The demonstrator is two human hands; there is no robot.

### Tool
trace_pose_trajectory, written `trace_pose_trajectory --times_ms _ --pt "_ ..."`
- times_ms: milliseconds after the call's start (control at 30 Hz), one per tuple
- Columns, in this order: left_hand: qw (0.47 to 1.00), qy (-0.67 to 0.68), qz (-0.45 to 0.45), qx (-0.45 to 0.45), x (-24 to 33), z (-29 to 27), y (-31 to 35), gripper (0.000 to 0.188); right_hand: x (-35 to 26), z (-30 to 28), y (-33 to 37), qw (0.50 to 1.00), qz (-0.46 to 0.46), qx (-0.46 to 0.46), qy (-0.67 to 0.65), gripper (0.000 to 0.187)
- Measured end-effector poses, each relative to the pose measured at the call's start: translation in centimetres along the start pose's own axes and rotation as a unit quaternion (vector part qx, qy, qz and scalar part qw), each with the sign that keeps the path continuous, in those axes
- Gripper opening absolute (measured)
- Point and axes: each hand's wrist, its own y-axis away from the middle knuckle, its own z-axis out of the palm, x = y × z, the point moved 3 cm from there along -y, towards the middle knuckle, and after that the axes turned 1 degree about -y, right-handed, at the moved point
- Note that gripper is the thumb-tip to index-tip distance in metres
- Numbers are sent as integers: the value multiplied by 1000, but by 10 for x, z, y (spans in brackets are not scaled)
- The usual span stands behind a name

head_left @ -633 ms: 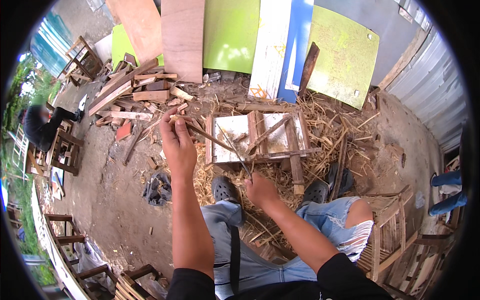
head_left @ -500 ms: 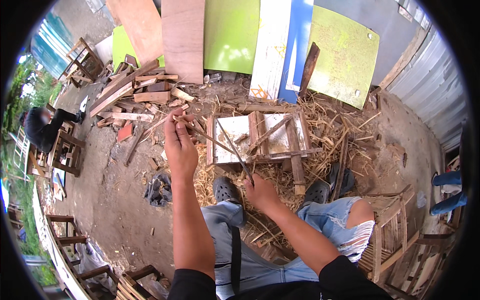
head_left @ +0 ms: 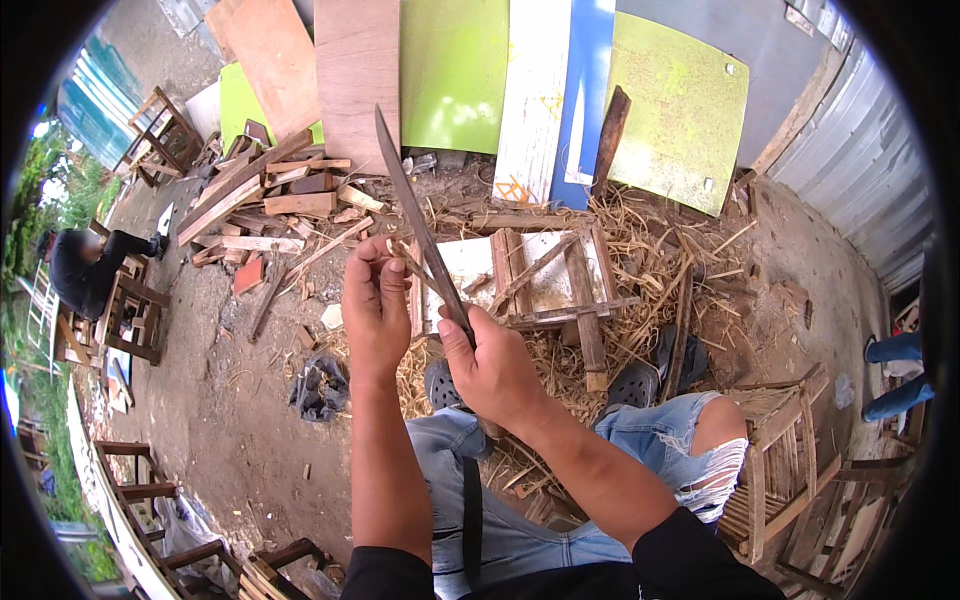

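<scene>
My right hand (head_left: 500, 370) is wrapped round the handle of a long dark knife (head_left: 409, 200), its blade pointing up and slightly left. To the left, my left hand (head_left: 377, 312) pinches a thin wooden stick (head_left: 410, 262) between thumb and fingers. The blade passes across the stick just beside my left fingertips; whether the two touch I cannot tell. Beyond both hands lies a low wooden frame with a white board (head_left: 550, 268), with loose wood pieces across it.
Shavings (head_left: 660, 265) cover the ground around the frame. A scrap wood pile (head_left: 300, 203) lies at the far left, and colored panels (head_left: 455, 80) lean behind. A seated person (head_left: 80, 270) is at the left; another person's legs (head_left: 897, 385) show at the right edge. A slatted wooden piece (head_left: 770, 460) stands nearby.
My right hand has moved up and left, and the knife has swung from low over the frame to upright across the stick. My left hand has shifted slightly down and right.
</scene>
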Motion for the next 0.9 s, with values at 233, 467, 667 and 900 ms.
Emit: trace_pose_trajectory --times_ms 233,467,667,900 --pt "1000 25 -9 6 -5 0 2 16 5 9 -1 999 5 -16 29 30" --pt "1000 -9 1 -9 -2 -1 2 16 11 10 -4 998 -10 -6 56 27" --pt "1000 2 7 14 1 -3 4 16 21 15 -3 999 1 -17 46 27" --pt "999 -11 -34 21 -3 -11 1 18 48 22 2 989 99 -51 96 31"
